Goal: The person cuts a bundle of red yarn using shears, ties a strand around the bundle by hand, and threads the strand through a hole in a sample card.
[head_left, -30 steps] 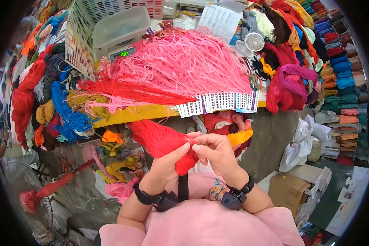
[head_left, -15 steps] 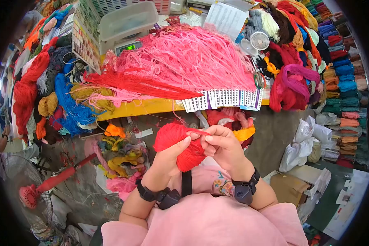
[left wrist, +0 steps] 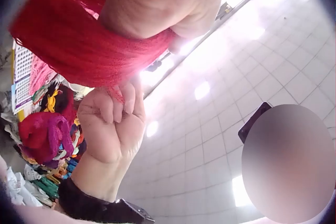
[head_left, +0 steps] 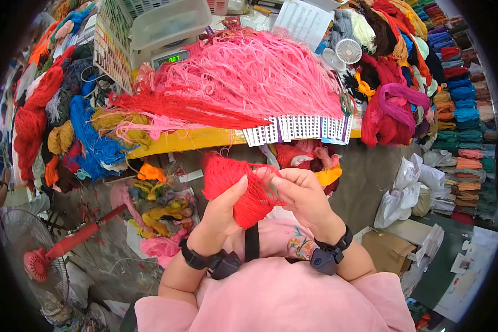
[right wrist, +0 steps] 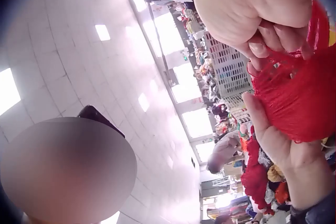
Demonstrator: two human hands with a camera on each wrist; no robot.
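Observation:
A bunched skein of red thread [head_left: 224, 180] hangs between both hands in front of the chest. My left hand [head_left: 220, 213] grips its body, thumb lying along the near side. At the skein's right end, my right hand [head_left: 304, 191] pinches some strands with thumb and fingers, and a few threads stretch loosely from the bundle to it. In the left wrist view the skein [left wrist: 68, 40] drapes below the left hand [left wrist: 157, 3], with the curled right hand [left wrist: 113, 124] under it. The right wrist view shows gaps among the strands near the right fingertips [right wrist: 258, 49].
Ahead, a yellow-edged table [head_left: 177, 155] bears a large pink thread heap [head_left: 249, 83], loose red strands [head_left: 188, 110] and dotted cards [head_left: 299, 129]. A scale [head_left: 171, 58] sits behind, coloured skeins [head_left: 83, 133] at the sides. A fan [head_left: 39, 265] stands lower left.
The skein, earlier stretched toward the upper left, is now bunched up closer to the hands. My right hand has shifted right, drawing strands away from the bundle. The left hand keeps its hold.

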